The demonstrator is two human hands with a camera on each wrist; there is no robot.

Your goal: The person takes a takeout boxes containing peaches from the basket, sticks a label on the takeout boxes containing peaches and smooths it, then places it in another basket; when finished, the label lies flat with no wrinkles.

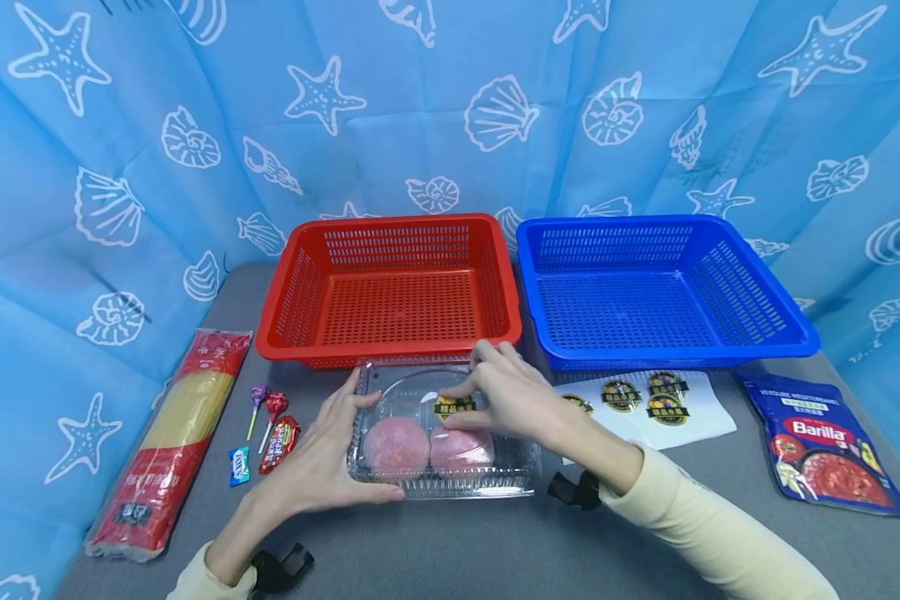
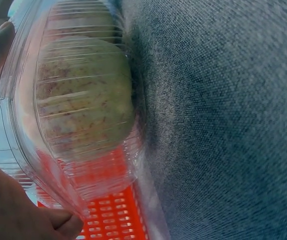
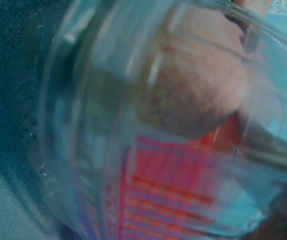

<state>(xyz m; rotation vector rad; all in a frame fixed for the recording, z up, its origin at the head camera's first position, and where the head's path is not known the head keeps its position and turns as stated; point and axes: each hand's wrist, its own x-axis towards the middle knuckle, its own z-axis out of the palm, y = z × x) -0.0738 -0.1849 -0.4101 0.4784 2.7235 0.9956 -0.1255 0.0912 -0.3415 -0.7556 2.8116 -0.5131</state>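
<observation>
A clear plastic clamshell box (image 1: 510, 467) with two pink round fruits, likely peaches (image 1: 396, 446), lies in front of the red basket. My left hand (image 1: 330, 454) grips its left end, thumb along the front edge and fingers over the back left. On the lid is a black, gold and green sticker (image 1: 450, 407). My right hand (image 1: 506, 392) reaches over the box, thumb and forefinger holding the sticker at its right edges. The left wrist view shows a peach (image 2: 83, 97) through the ribbed wall; the right wrist view is blurred.
Behind stand a red basket (image 1: 390, 351) and a blue basket (image 1: 675, 353). A white sheet with several stickers (image 1: 690, 425) and a Barilla pouch (image 1: 825, 446) lie right. Left are a noodle pack (image 1: 168, 442), two lollipops (image 1: 275, 404) and small wrapped sweets (image 1: 280, 444).
</observation>
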